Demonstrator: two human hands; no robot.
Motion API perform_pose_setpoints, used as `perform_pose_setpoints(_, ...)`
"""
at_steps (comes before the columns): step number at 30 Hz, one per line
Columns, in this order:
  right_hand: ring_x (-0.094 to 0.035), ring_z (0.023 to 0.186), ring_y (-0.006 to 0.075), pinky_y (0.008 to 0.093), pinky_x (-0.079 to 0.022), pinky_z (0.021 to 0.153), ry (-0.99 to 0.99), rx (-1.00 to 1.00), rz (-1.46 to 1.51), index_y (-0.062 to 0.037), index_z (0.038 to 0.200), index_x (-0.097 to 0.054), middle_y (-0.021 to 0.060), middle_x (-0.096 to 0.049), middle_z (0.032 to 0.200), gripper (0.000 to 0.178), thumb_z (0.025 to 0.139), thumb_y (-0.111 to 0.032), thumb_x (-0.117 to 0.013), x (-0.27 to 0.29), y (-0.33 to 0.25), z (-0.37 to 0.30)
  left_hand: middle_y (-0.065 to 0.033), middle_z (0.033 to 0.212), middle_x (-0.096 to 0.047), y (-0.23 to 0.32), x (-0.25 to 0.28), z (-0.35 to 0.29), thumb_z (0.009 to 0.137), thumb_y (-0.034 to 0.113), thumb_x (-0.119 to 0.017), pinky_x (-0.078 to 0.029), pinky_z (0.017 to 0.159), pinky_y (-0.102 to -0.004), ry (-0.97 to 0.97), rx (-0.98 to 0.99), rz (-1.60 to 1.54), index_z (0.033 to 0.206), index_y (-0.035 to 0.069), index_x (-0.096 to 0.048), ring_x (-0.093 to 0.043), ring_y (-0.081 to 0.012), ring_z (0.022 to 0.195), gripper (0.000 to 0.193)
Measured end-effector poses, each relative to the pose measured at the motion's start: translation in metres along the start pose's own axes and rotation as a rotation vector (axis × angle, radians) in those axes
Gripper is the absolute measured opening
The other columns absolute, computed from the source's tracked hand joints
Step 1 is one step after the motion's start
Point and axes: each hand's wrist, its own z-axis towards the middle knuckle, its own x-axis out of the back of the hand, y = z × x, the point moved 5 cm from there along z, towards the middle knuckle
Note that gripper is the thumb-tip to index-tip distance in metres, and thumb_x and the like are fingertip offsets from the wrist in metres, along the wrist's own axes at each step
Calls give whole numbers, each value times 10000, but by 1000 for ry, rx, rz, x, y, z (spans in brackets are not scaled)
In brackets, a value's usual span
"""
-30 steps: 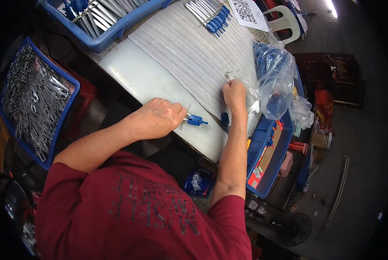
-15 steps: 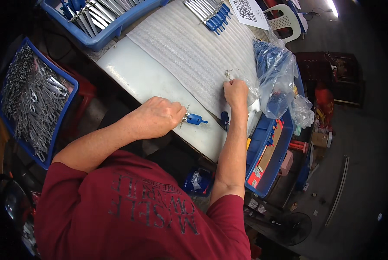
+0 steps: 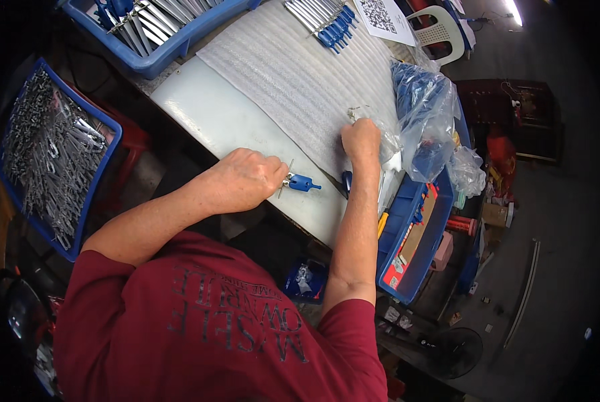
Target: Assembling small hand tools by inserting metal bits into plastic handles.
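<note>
My left hand point(image 3: 246, 179) is closed around a metal tool with a blue plastic end point(image 3: 305, 183), held at the front edge of the white tabletop point(image 3: 199, 100). Its blue end points right, and a thin metal pin sticks out crosswise beside my fingers; the rest is hidden in the fist. My right hand point(image 3: 362, 141) is closed, fingertips down at a small heap of metal bits point(image 3: 352, 115) by clear plastic. What it pinches, if anything, cannot be made out. A dark blue object point(image 3: 347, 179) lies by my right wrist, partly covered by the forearm.
White foam sheet point(image 3: 273, 74) covers much of the table, bearing a row of blue-ended metal tools point(image 3: 330, 30) and a printed paper point(image 3: 384, 20). Blue bins stand around: metal parts point(image 3: 59, 161) left, tools point(image 3: 156, 63) far left, a bin point(image 3: 397, 231) right. Plastic bags point(image 3: 427, 127) lie right.
My right hand has shifted slightly left and away from me, still by the metal bits. My left hand and the blue-ended tool have barely moved.
</note>
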Motion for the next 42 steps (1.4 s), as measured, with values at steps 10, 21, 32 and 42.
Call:
perform_pose_setpoints(10,-513,533,187,322,-413,538,-112,-23,523,69,666,-540,160,-523,548,216,733,-135,-515,7,26,-33,-89,619,-487,0,2,0,722,121,-570,-436,485,-366,28,-14,6,742,49,-464,-539,-270,558,130)
perform_pose_setpoints(21,-358,567,57,218,-327,501,-262,147,747,14,755,-536,-36,-431,594,164,827,-133,-541,18,-17,-133,-89,618,-485,0,1,2,724,114,-566,-427,485,-366,19,4,-8,750,54,-459,-538,-272,561,126)
perform_pose_setpoints(32,-359,547,85,249,-346,495,-205,143,667,27,767,-529,35,-430,559,175,813,-141,-548,11,-17,-137,-89,620,-485,3,2,2,713,90,-552,-427,484,-371,14,8,18,759,54,-453,-536,-275,562,115)
perform_pose_setpoints(42,-421,499,138,293,-388,502,-93,162,538,34,753,-543,130,-502,563,164,789,-125,-556,10,-22,-135,-91,614,-496,5,3,2,713,81,-520,-450,472,-348,12,-13,74,727,40,-473,-555,-254,545,64)
